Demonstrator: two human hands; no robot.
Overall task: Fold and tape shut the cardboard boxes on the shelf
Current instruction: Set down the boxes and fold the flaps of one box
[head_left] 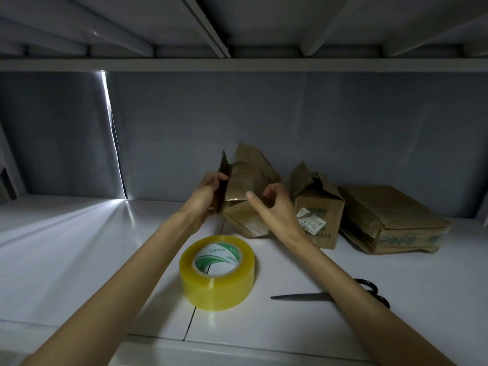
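Dim grey metal shelving fills the view, with a pale shelf board (79, 247) below and a bright slit of light at the back left corner. Largest on it is the flattened brown cardboard box (390, 220) at far right, its edge printed with faded teal letters that look like "PIN" — the rest is unreadable. Beside it stands a small upright brown carton (319, 215) with ragged open flaps, a white sticker and upside-down print too blurred to read.

The crumpled brown cardboard box in hand (245, 196) sits tilted at the shelf's back. The left hand (208, 191) pinches its upright side flap; the right hand (272, 204) curls its fingers round the near edge. That soft, creased board could tear or spring open again if the flaps are forced.

A fat yellowish roll of clear packing tape (217, 273) lies in front, its green-and-white core bearing Chinese characters I cannot make out. Black scissors (330, 295) lie partly under the right forearm — a careless pull-back could knock them off.
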